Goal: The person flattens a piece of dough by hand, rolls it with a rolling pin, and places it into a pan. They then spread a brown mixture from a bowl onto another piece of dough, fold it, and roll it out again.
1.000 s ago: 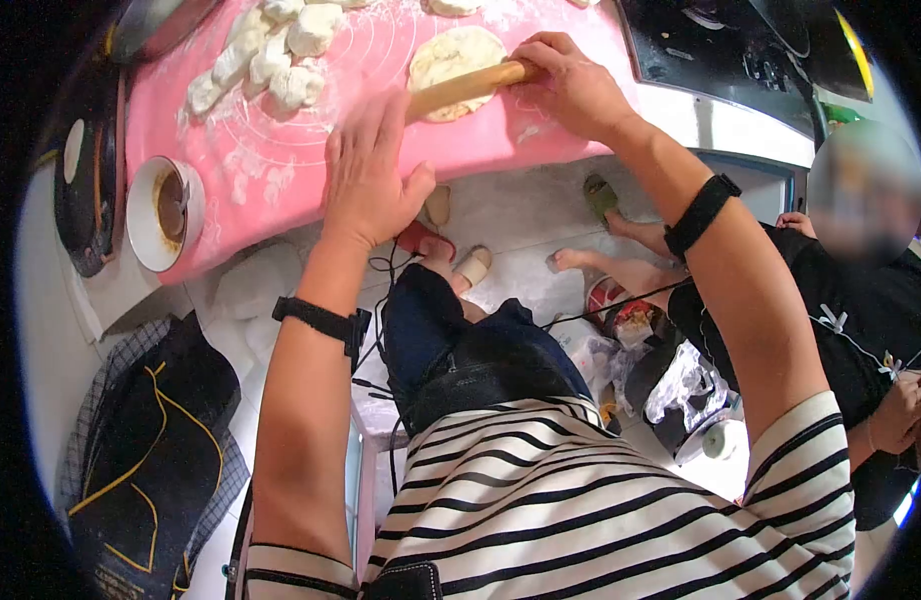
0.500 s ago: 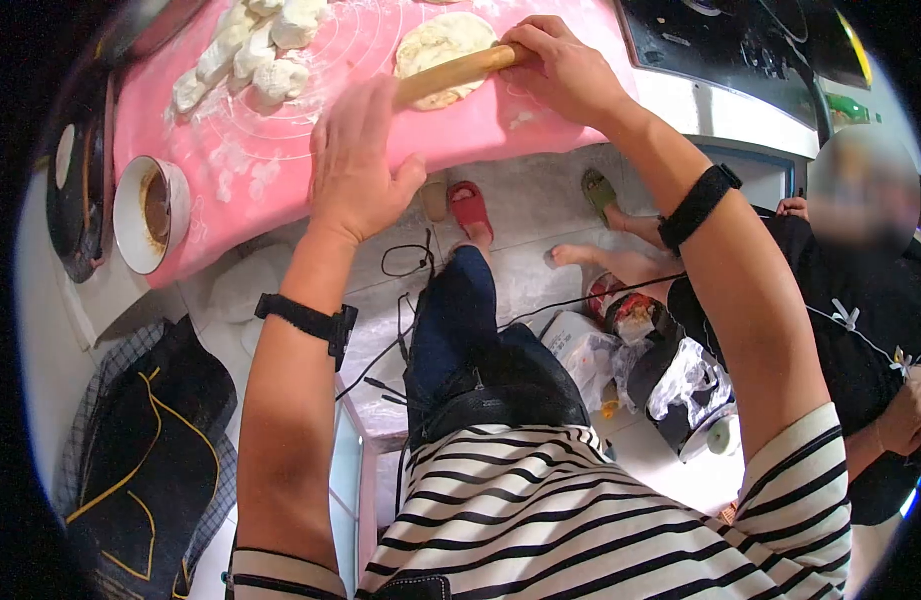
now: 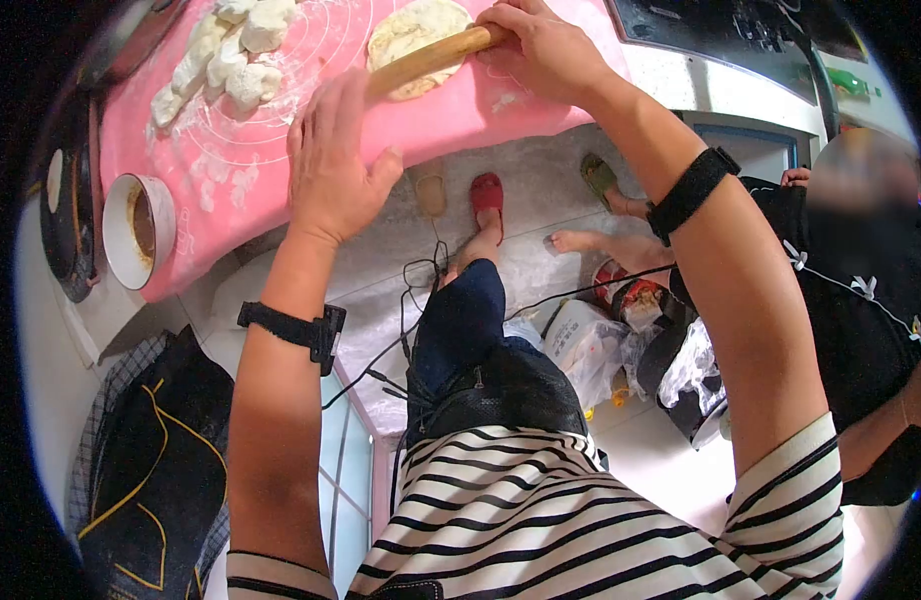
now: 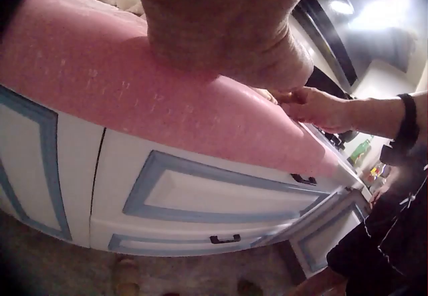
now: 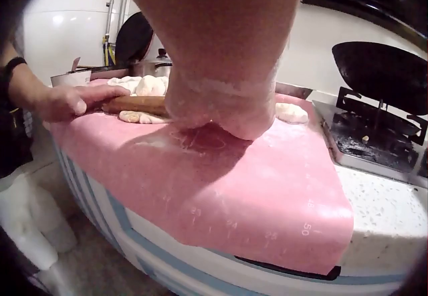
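A wooden rolling pin (image 3: 436,60) lies slantwise across a flat round of dough (image 3: 393,42) on the pink mat (image 3: 461,125). My left hand (image 3: 336,165) rests on the pin's left end with its fingers extended and thumb held out to the side. At the other end, my right hand (image 3: 551,55) grips the pin with bent fingers. The right wrist view shows the pin (image 5: 140,103) low over the dough (image 5: 137,117), its near end hidden behind my right hand. To the left sit several floured dough lumps (image 3: 226,62).
A white bowl (image 3: 121,245) with brown residue stands at the mat's left edge. Right of the mat is a black gas stove (image 3: 711,25). Another person in black (image 3: 851,290) is close on the right. Bags (image 3: 586,345) and cables (image 3: 366,372) lie below.
The mat, dough, pin and both hands have shifted left and upward in the head view. Both hands stay on the pin. The foot in the red slipper has shifted to the right.
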Available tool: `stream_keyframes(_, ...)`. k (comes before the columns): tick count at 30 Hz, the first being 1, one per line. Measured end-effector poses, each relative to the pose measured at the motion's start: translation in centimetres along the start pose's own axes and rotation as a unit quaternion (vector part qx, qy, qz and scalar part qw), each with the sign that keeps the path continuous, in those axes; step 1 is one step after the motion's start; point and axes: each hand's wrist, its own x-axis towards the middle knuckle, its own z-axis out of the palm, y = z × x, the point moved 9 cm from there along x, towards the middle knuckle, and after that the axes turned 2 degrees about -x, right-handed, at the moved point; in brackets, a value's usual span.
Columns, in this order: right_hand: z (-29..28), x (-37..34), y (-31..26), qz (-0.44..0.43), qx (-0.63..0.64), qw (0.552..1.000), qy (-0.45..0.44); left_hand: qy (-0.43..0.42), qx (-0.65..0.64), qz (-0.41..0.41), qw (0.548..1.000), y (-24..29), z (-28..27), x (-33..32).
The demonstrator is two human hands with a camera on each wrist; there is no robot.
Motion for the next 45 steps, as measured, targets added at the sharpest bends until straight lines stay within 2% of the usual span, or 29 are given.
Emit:
stream_keyframes(6,0.1,0.0,-0.2,-0.031,-0.013,0.999,-0.005,0.012,-0.005,0.013,1.000,0.0,-0.1,-0.1)
stream_keyframes(9,1.7,0.6,2.1,-0.015,0.002,1.000,-0.001,0.002,0.005,0.003,1.000,-0.3,0.2,0.0)
stream_keyframes(12,0.8,0.3,0.4,0.007,-0.034,0.998,-0.053,0.002,0.003,-0.005,1.000,-0.2,0.0,0.0)
stream_keyframes(15,1.7,0.0,2.4,0.031,-0.077,0.996,0.010,0.004,0.013,-0.006,1.000,-0.2,0.2,0.0)
stream_keyframes(18,1.7,0.0,2.1,0.066,-0.065,0.996,-0.010,0.003,0.005,-0.002,1.000,0.0,0.0,-0.1)
stream_keyframes(45,1.7,-0.2,2.2,0.067,-0.036,0.997,-0.009,-0.012,0.011,-0.016,1.000,-0.3,0.2,-0.1)
